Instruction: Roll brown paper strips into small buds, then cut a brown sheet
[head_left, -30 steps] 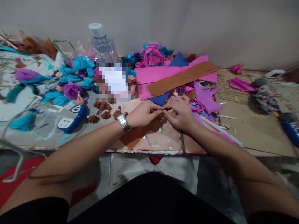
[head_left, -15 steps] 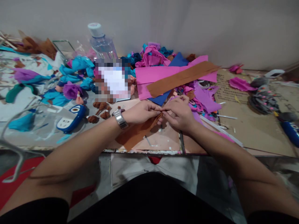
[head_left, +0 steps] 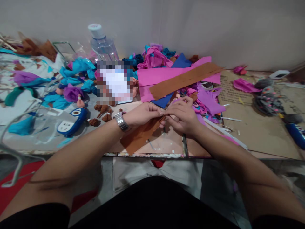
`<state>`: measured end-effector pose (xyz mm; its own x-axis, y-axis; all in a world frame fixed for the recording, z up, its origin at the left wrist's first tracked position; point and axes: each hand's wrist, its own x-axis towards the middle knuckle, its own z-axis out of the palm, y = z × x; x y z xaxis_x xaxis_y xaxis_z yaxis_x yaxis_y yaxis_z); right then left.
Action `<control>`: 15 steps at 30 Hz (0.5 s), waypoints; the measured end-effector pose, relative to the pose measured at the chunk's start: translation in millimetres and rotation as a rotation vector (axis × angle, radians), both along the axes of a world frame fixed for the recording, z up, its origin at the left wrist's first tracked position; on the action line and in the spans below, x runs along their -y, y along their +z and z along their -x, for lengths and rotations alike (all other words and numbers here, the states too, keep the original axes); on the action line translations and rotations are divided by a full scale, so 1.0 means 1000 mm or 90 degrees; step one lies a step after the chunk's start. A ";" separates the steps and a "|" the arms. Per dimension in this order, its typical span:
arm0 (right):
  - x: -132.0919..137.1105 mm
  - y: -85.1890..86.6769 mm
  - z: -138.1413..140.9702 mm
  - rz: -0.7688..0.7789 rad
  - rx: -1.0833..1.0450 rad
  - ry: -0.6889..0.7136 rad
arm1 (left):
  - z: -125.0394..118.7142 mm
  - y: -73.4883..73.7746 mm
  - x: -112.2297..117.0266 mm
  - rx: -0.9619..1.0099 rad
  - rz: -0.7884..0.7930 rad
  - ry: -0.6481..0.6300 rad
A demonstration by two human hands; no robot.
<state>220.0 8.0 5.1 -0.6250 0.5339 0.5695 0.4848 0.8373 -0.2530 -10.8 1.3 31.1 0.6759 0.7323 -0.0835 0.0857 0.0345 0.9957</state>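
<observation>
A left hand (head_left: 144, 114) and right hand (head_left: 183, 116) are pinching a brown strip (head_left: 137, 137); left of the strip, brown twists (head_left: 103, 109) are lying, and beyond it, pink paper (head_left: 149, 77).

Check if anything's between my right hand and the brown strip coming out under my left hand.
Nothing visible stands in the way: the right hand meets the left hand right at the upper end of the brown strip. A second brown strip lies beyond, across pink sheets.
</observation>
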 end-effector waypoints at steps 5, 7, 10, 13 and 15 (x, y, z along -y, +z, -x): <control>-0.001 -0.001 0.001 0.026 -0.003 -0.006 | 0.000 -0.003 -0.002 -0.026 0.000 0.006; -0.001 -0.002 0.001 0.028 0.002 -0.009 | 0.001 -0.003 -0.003 -0.027 -0.003 -0.009; -0.001 -0.002 0.000 0.014 0.003 -0.011 | 0.002 -0.004 -0.003 -0.032 -0.014 -0.017; -0.001 -0.002 0.000 0.008 0.010 -0.017 | 0.003 -0.005 -0.003 -0.038 -0.017 -0.007; -0.001 -0.003 0.000 0.008 0.018 -0.021 | 0.004 -0.006 -0.003 -0.036 -0.018 -0.006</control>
